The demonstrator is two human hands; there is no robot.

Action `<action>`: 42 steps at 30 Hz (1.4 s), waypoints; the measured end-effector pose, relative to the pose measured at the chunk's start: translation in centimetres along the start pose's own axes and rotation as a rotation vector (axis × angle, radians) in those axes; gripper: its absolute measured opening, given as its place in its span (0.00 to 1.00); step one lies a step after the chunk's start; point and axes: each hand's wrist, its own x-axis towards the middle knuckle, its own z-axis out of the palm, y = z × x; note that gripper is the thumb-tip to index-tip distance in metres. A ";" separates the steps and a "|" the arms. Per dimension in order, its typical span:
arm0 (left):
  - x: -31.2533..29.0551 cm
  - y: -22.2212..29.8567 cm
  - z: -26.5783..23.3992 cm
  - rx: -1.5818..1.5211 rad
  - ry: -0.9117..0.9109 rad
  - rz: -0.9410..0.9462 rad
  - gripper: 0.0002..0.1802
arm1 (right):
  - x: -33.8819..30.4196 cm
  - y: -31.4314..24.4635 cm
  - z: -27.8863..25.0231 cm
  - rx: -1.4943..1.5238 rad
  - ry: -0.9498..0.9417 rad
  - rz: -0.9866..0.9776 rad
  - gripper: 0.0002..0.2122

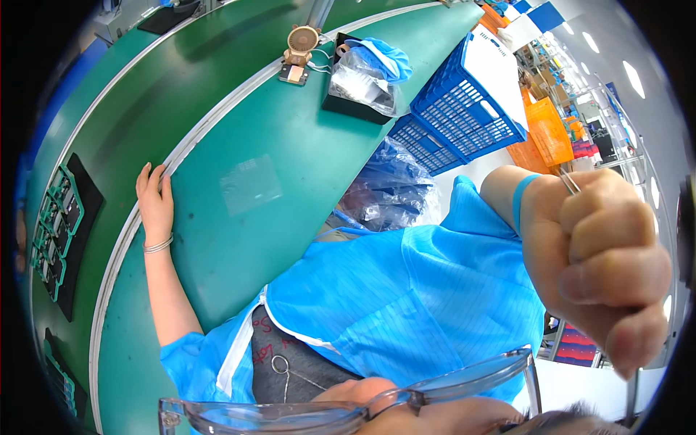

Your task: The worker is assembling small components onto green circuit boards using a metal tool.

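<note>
My left hand [156,203] lies with its fingers stretched out at the pale metal rail [192,138] between the green bench top [239,246] and the green belt, holding nothing. To its right a flat clear plastic bag [250,185] rests on the bench. Raised close to the camera at the right, my right hand [605,254] is closed in a fist round a slim metal tool that looks like tweezers [570,181]. Two thin prongs stick out of the fist at the top, and a metal piece shows below it. The middle of the tool is hidden by the fingers.
On the belt [123,130] at the left lie black trays [85,210] with green-framed circuit parts. A small beige fan [301,45] and a black box [359,106] of plastic bags and blue cloth stand farther off. Blue crates [464,98] and a plastic-wrapped bundle [395,185] are beside the bench.
</note>
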 end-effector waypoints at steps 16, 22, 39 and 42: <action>-0.4 -0.2 0.3 0.017 -0.002 -0.020 0.15 | -0.1 1.6 -1.4 -0.480 -0.054 0.012 0.35; -0.4 -0.6 0.3 0.027 0.015 0.010 0.14 | -0.4 0.0 -2.0 -0.455 0.039 0.029 0.26; 0.1 0.0 0.2 0.031 0.024 0.029 0.14 | -0.1 0.6 -0.8 -0.185 0.047 0.056 0.18; -0.4 -0.5 0.2 0.045 0.028 0.015 0.14 | -1.0 0.0 -0.6 -0.167 0.117 0.033 0.16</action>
